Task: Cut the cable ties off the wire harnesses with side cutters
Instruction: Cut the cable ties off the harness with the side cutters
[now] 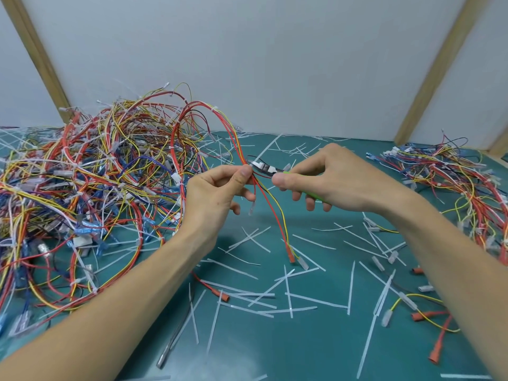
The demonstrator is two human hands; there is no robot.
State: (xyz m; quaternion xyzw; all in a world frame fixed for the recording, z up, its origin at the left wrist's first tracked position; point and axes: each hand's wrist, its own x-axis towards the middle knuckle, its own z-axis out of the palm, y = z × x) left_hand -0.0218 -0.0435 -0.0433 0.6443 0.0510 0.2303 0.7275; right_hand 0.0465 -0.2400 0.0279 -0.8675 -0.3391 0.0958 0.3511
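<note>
A workshop or assembly bench, probably: a green cutting mat (275, 347) is covering the table, heaps of wire harnesses (90, 182) are lying left and right of the fingers, and cut cable ties (288, 298) are littering it below them.

I am seeing two bare forearms coming in from the bottom corners, with no sleeves covering them as far as the picture's edge. The left hand (217, 193) and right hand (327, 180) are wearing no gloves, rings or watch.
</note>
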